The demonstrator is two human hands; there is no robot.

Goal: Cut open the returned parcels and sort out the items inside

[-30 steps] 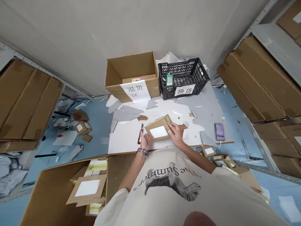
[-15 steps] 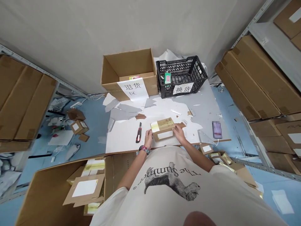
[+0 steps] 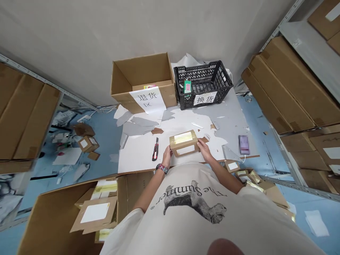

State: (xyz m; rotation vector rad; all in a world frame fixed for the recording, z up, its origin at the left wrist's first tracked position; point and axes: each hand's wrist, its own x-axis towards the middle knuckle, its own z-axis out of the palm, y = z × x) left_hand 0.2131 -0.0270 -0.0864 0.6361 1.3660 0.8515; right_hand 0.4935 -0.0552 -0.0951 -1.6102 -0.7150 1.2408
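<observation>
Between my two hands is a small cardboard box [image 3: 183, 143] with yellowish tape and white labels on its top and front. My left hand [image 3: 167, 156] grips its left end, and a watch with a patterned strap is on that wrist. The right end is held by my right hand [image 3: 204, 148], fingers bent against the corner. To the left a red and black utility knife [image 3: 155, 150] lies on the white table [image 3: 138, 156], its blade end pointing away from me.
A large open carton [image 3: 143, 74] with a paper sign and a black plastic crate [image 3: 203, 85] stand at the table's back. A phone [image 3: 243, 145] on a cable lies at right. Below left, a big carton [image 3: 61, 212] holds boxes. Shelves with cartons flank both sides.
The small box has turned in my hands: a white label now shows in the middle of its top, where mostly tape and a label at the left end showed before.
</observation>
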